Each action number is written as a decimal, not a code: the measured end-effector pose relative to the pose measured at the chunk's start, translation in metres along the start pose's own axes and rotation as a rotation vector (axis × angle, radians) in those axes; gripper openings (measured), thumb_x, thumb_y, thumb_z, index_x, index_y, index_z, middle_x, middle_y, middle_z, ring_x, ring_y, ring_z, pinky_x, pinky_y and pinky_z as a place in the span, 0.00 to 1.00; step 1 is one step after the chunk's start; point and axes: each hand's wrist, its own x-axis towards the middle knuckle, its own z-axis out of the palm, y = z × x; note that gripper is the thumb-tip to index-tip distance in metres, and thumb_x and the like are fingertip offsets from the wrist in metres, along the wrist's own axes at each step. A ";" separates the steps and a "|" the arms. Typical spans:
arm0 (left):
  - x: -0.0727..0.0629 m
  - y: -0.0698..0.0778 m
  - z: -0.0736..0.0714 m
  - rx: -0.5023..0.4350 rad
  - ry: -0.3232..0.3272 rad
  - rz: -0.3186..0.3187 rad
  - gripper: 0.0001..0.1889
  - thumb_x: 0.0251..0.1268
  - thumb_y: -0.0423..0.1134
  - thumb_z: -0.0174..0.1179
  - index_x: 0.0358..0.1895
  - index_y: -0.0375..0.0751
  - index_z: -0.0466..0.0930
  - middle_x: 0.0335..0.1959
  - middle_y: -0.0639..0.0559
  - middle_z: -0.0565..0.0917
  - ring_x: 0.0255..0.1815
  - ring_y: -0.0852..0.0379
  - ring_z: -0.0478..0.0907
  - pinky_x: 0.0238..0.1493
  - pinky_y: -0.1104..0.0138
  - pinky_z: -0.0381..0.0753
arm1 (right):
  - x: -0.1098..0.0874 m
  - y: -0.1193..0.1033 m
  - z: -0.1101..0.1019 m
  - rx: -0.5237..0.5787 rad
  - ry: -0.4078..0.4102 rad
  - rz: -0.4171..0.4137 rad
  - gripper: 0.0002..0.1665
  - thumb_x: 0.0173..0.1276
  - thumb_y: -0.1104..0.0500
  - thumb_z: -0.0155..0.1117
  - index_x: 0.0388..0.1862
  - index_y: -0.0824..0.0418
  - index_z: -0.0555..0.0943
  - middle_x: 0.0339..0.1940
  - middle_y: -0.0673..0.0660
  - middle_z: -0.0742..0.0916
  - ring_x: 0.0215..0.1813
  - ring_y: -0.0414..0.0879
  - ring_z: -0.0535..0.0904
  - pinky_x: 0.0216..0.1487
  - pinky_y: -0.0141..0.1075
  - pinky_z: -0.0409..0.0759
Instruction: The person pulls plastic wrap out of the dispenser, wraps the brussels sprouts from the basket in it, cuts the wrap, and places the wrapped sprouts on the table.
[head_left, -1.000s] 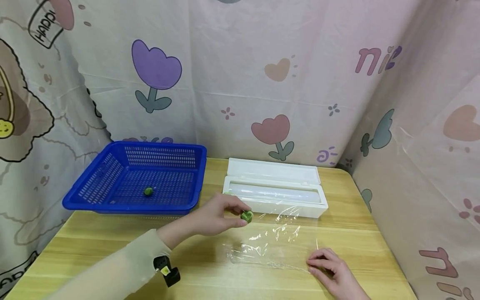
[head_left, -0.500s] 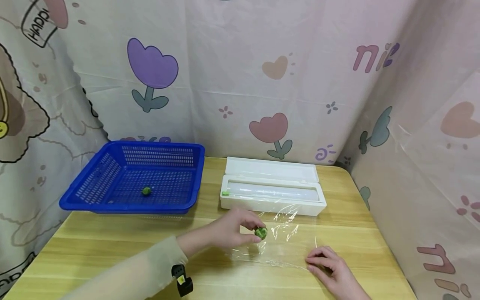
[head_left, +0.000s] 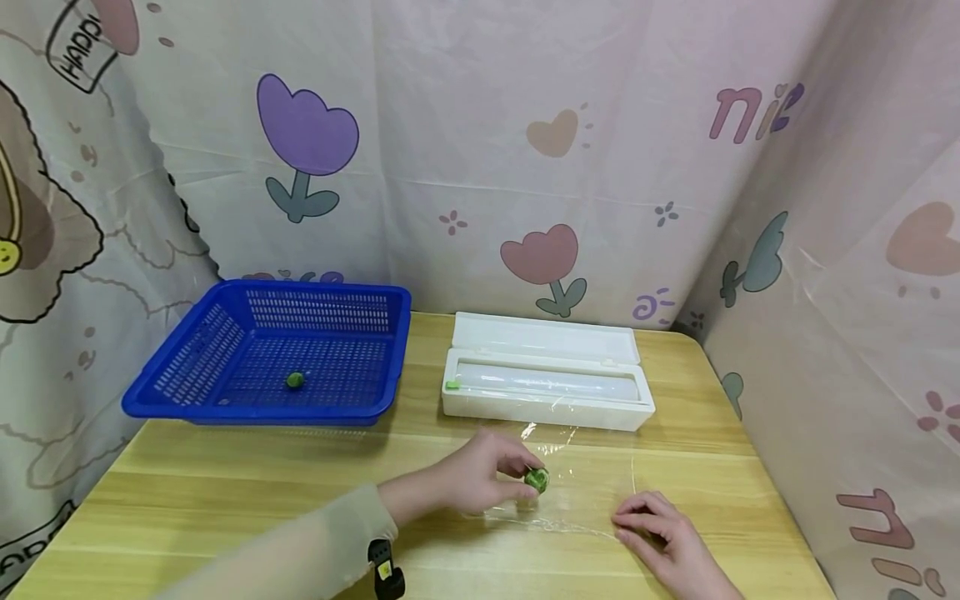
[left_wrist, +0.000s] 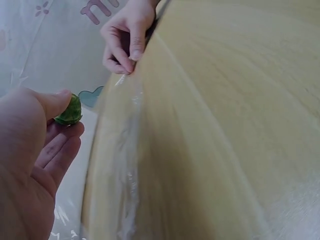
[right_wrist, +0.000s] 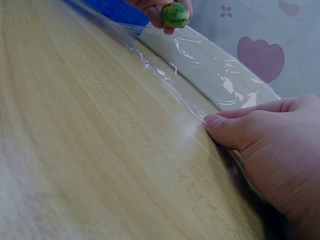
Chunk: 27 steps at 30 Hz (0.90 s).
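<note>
Between thumb and fingers my left hand (head_left: pixel 483 473) holds a Brussels sprout (head_left: pixel 537 479), a small green ball, over the clear plastic wrap (head_left: pixel 577 467). The sprout (right_wrist: pixel 175 15) also shows near the top of the right wrist view. My right hand (head_left: pixel 667 537) pinches the near right corner of the wrap, close to the tabletop. In the right wrist view, the bunched edge of the wrap (right_wrist: pixel 167 82) runs from my thumb toward the upper left. The film reaches back to a white wrap dispenser (head_left: pixel 547 410) with its lid up and a roll inside.
At the back left of the wooden table (head_left: pixel 247 517) stands a blue plastic basket (head_left: pixel 258 412). One more Brussels sprout (head_left: pixel 296 380) lies in it. A printed curtain (head_left: pixel 420 125) hangs behind the table and along both sides. A green slider (head_left: pixel 452 385) sits at the dispenser's left end.
My left hand has carried the sprout to the right and nearer to me, from beside the dispenser to over the wrap. My right hand has kept its place at the corner.
</note>
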 end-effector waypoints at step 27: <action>0.007 -0.011 0.013 0.453 -0.122 0.051 0.15 0.69 0.40 0.73 0.56 0.41 0.88 0.49 0.58 0.88 0.49 0.70 0.81 0.53 0.79 0.77 | 0.000 0.000 0.001 0.005 0.006 0.029 0.25 0.55 0.83 0.75 0.46 0.59 0.91 0.48 0.56 0.86 0.49 0.45 0.81 0.46 0.25 0.82</action>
